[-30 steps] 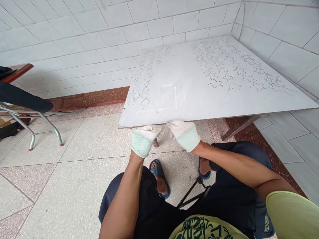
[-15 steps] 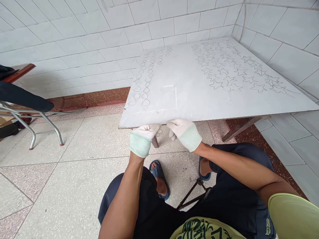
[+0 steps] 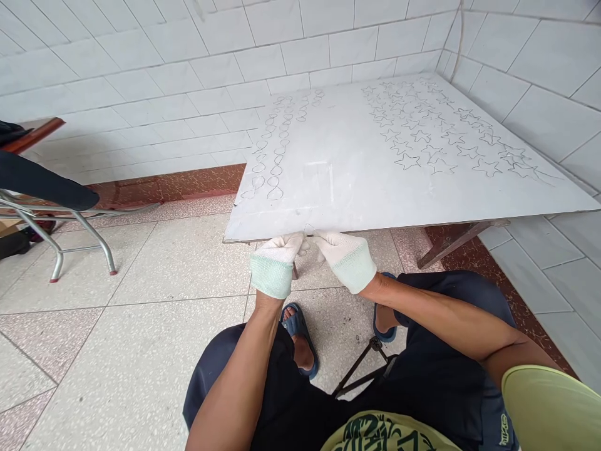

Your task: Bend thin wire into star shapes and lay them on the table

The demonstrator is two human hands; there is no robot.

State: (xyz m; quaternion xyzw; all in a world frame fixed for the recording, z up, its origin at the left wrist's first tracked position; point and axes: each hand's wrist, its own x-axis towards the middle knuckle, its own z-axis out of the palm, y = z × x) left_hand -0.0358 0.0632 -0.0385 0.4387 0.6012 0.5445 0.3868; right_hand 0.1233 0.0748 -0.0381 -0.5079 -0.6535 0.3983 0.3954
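Both of my hands wear white gloves with pale green cuffs and meet at the near edge of a white tabletop (image 3: 347, 194). A thin bent wire (image 3: 307, 226) spans the narrow gap between my fingertips, its peak rising slightly over the edge. My left hand (image 3: 277, 260) pinches it from the left, and my right hand (image 3: 346, 254) pinches it from the right. The wire's lower part is hidden by the gloves. Wire figure-eights (image 3: 275, 188) lie in columns on the left of the tabletop, and wire stars (image 3: 407, 161) cover its right side.
White tiled walls (image 3: 263, 62) border the table at the back and right. A brown table leg (image 3: 441, 244) stands under the near edge. At far left is a metal-framed stool (image 3: 106, 254) with a dark-clothed leg over it. A dark folding frame (image 3: 357, 373) is between my feet.
My left hand has shifted a little to the right, turning at the wrist, and my right hand has dropped slightly. The wire's peak shows more clearly between them.
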